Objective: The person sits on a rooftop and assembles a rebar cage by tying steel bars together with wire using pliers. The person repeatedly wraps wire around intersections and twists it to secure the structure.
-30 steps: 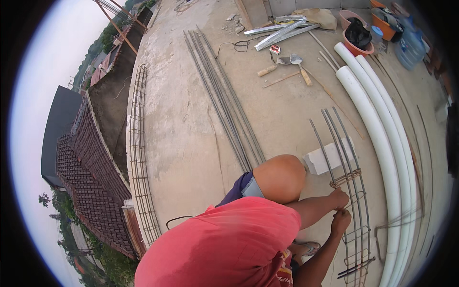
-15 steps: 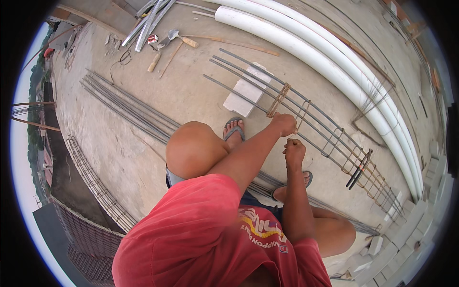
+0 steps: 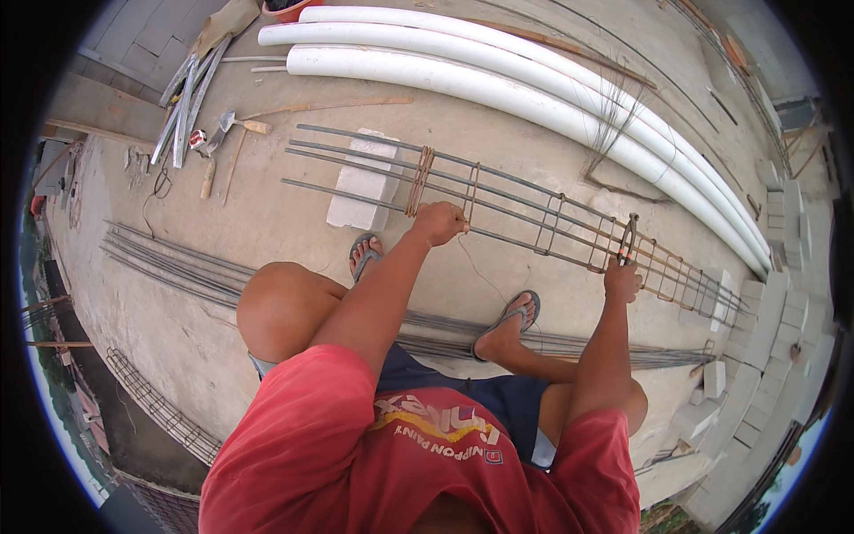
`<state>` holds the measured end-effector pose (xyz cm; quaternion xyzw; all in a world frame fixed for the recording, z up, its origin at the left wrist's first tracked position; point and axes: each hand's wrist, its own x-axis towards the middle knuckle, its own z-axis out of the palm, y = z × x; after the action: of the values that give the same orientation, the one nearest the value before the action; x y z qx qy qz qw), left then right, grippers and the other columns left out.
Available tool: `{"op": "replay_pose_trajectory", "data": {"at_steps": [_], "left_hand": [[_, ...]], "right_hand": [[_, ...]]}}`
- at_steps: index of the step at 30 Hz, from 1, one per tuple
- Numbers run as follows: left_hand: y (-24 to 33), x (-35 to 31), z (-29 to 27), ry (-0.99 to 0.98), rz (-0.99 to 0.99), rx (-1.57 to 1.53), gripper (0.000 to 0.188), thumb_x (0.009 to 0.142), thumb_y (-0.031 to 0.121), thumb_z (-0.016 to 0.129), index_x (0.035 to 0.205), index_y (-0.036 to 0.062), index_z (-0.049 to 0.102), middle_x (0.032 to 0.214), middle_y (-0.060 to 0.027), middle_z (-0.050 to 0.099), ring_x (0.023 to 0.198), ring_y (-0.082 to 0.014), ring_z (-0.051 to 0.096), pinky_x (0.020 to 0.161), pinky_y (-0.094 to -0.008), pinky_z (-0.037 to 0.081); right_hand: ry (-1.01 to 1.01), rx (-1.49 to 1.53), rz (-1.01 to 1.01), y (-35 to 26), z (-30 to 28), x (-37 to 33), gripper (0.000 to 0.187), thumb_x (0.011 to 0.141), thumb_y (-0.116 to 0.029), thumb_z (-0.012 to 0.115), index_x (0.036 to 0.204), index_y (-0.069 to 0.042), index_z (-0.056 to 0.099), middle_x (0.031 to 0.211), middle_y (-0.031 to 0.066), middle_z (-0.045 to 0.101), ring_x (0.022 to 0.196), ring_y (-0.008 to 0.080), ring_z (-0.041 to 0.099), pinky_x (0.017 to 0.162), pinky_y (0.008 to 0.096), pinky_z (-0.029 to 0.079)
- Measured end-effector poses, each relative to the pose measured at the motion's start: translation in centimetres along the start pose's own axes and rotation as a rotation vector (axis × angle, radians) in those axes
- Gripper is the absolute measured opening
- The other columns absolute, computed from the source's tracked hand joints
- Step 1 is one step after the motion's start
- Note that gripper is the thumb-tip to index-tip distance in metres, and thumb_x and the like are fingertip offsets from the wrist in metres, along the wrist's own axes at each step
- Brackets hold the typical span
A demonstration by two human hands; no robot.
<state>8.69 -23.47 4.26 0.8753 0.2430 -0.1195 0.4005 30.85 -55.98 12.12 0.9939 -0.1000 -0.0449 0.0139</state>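
Note:
A rebar cage (image 3: 507, 206) of long grey bars and square wire stirrups runs across in front of me. My left hand (image 3: 440, 222) is closed at its near bar, pinching a thin tie wire (image 3: 485, 278) beside a stirrup (image 3: 472, 191). The wire trails down towards the floor. To the left of this hand, several rust-brown stirrups (image 3: 421, 181) are bunched together on the bars. Farther right, my right hand (image 3: 623, 281) is wrapped round the handles of pincers (image 3: 628, 238), their head pointing away over the cage.
A pale block (image 3: 365, 182) props the cage's left end. Long white pipes (image 3: 498, 98) lie beyond it. Loose rebar (image 3: 569, 345) runs under my legs. A trowel (image 3: 240, 123) and a tape measure (image 3: 197, 140) lie at upper left, and grey blocks (image 3: 765, 329) stand at right.
My right hand has left the spot beside my left hand, moved right and taken hold of the pincers resting on the cage. My left hand stays by the same stirrup. The view has shifted right.

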Motion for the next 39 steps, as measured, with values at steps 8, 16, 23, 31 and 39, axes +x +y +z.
{"op": "replay_pose_trajectory", "data": {"at_steps": [8, 16, 23, 31, 39], "left_hand": [[0.2, -1.0, -0.2, 0.037, 0.015, 0.005, 0.026, 0.082, 0.04, 0.067, 0.09, 0.0164, 0.075, 0.088, -0.0047, 0.071, 0.089, -0.0229, 0.065, 0.087, -0.0383, 0.04], [1.7, -1.9, -0.7, 0.088, 0.037, 0.096, 0.033, 0.08, 0.04, 0.066, 0.089, 0.0089, 0.072, 0.091, -0.0126, 0.07, 0.09, -0.0298, 0.065, 0.082, -0.0392, 0.048], [4.1, -6.2, 2.3, 0.581, -0.41, -0.183, 0.032, 0.089, 0.032, 0.06, 0.085, 0.001, 0.066, 0.09, -0.0179, 0.067, 0.083, -0.0322, 0.064, 0.072, -0.0417, 0.05], [3.4, -7.0, 4.7, 0.099, -0.433, -1.392, 0.021, 0.094, 0.024, 0.056, 0.102, 0.0042, 0.057, 0.085, -0.0068, 0.062, 0.077, -0.0165, 0.063, 0.066, -0.0313, 0.053], [3.2, -6.7, 6.7, 0.178, -0.363, -1.316, 0.016, 0.091, 0.019, 0.057, 0.093, 0.0039, 0.06, 0.074, -0.0085, 0.061, 0.06, -0.017, 0.061, 0.051, -0.0327, 0.051]], "right_hand": [[-0.344, 0.405, -0.35, 6.2, 3.7, 4.2, 0.056, 0.075, -0.035, 0.076, 0.104, 0.007, 0.053, 0.084, 0.0223, 0.064, 0.073, 0.0312, 0.064, 0.063, 0.0424, 0.051], [-0.536, 0.817, 0.012, 3.9, 0.9, 3.6, 0.033, 0.074, -0.026, 0.062, 0.088, 0.003, 0.055, 0.068, 0.0096, 0.058, 0.051, 0.0204, 0.059, 0.037, 0.0359, 0.04], [-0.771, 1.048, -0.189, -2.3, -5.7, -8.6, 0.026, 0.085, -0.02, 0.056, 0.1, 0.002, 0.056, 0.079, 0.0132, 0.064, 0.053, 0.0156, 0.061, 0.033, 0.0225, 0.033], [-0.839, 0.143, -0.678, -5.3, -4.4, -19.3, 0.065, 0.077, -0.004, 0.045, 0.142, -0.003, 0.037, 0.093, 0.0265, 0.064, 0.079, 0.0357, 0.066, 0.066, 0.045, 0.053], [-0.729, -0.101, -0.724, -6.8, -4.3, -21.7, 0.061, 0.078, -0.009, 0.046, 0.139, -0.005, 0.042, 0.115, 0.0278, 0.061, 0.11, 0.0413, 0.058, 0.094, 0.0494, 0.045]]}}
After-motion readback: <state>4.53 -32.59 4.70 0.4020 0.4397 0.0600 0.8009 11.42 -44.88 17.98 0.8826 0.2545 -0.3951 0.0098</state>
